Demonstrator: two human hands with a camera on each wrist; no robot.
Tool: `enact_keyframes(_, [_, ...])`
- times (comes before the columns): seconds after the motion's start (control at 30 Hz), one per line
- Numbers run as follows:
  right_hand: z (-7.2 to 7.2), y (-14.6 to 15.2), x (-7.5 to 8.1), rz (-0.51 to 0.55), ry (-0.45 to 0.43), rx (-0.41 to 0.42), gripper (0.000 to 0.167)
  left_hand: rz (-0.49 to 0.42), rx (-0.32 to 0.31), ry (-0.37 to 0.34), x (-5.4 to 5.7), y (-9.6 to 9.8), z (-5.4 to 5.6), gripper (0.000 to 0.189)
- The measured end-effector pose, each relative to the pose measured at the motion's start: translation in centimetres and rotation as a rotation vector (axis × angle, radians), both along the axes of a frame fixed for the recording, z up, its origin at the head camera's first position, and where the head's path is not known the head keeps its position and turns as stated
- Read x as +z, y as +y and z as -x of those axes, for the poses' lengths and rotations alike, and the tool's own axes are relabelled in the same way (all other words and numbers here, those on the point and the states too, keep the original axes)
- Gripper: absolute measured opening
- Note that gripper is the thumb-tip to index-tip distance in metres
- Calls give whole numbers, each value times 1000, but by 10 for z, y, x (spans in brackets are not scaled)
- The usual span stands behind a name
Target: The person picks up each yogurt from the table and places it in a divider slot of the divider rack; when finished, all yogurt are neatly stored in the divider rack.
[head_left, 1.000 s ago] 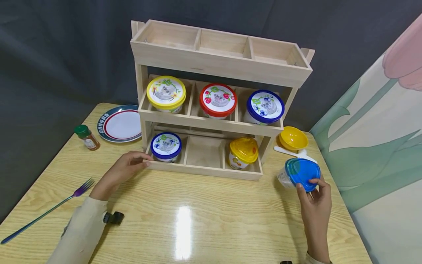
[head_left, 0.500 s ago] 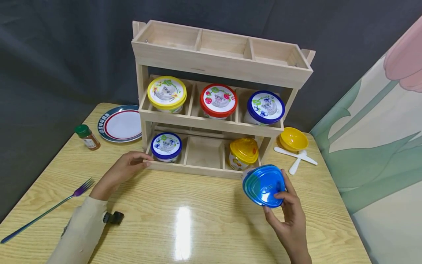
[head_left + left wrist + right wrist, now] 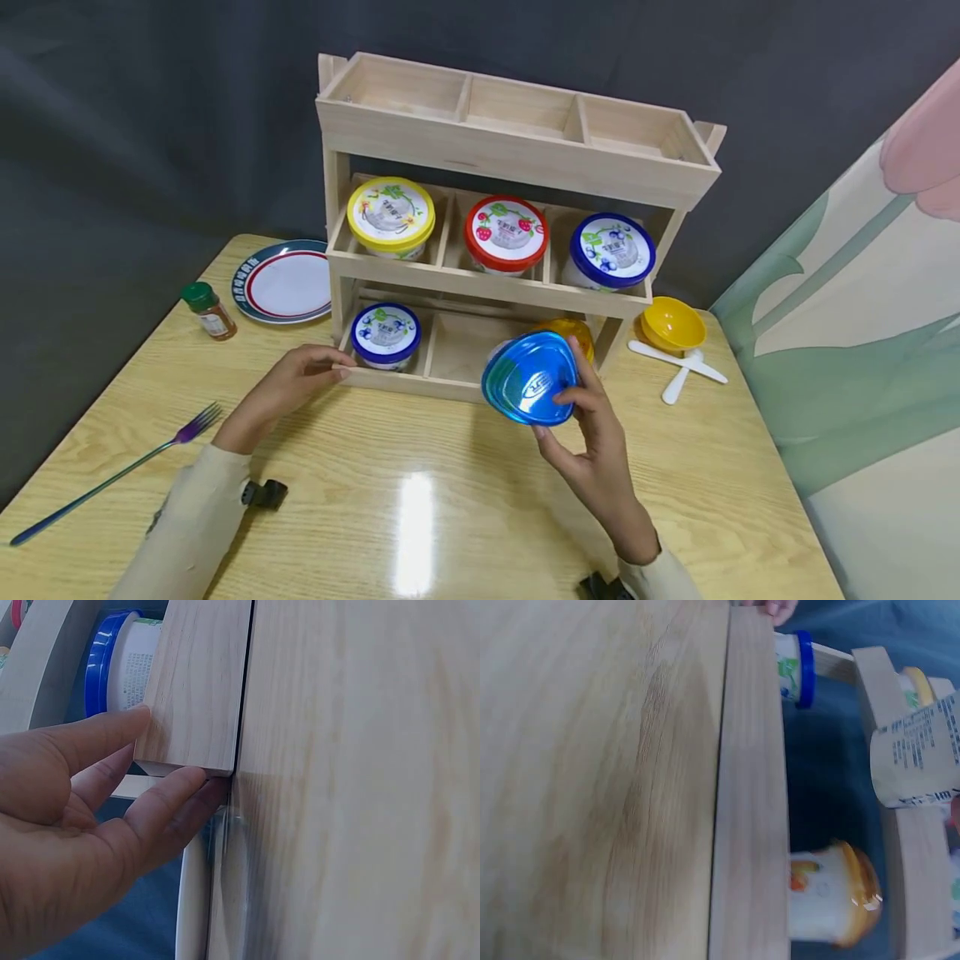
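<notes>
My right hand [image 3: 596,450] grips a tub with a clear blue lid [image 3: 528,379] by the lid's edge, thumb below and fingers at the right. The lid tilts toward the head camera; the tub's printed white body [image 3: 919,754] shows in the right wrist view. It overlaps the lowest tier's middle compartment and partly hides a yellow-lidded tub [image 3: 581,333] in the right one. My left hand [image 3: 288,387] holds the front left corner of the wooden shelf [image 3: 420,382], finger and thumb tips on its board [image 3: 195,690]. Beside it sits a blue-rimmed tub [image 3: 386,333].
Yellow-, red- and blue-rimmed tubs [image 3: 507,233] fill the middle tier. A plate [image 3: 288,283], a green-capped spice jar [image 3: 210,310] and a fork [image 3: 120,475] lie left. On the right are a yellow bowl [image 3: 673,323] and crossed white utensils [image 3: 678,379].
My right hand has carried the blue-lidded tub leftward from beside the white utensils to the front of the lowest tier. My left hand has stayed at the shelf corner.
</notes>
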State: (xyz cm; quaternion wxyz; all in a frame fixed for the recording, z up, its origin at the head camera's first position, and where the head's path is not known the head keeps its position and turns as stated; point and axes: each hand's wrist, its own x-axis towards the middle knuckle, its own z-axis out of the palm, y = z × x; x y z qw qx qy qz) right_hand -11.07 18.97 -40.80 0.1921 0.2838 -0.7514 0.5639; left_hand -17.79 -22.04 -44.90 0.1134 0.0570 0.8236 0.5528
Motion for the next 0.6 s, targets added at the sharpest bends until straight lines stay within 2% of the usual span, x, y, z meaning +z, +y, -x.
enact_keyframes(0.2, [32, -12, -14, 36, -38, 29, 44, -19, -14, 25, -3, 4, 1, 23])
enact_keyframes(0.37, [47, -26, -25, -4, -124, 0, 40, -23, -15, 37, -4, 4, 1, 23])
enact_keyframes(0.47, [54, -39, -29, -19, -204, -37, 37, -21, -3, 27, -3, 3, 1, 23])
enact_keyframes(0.6, [66, -55, -32, 13, -329, -70, 35, -20, 4, 25, -2, 1, 0, 23])
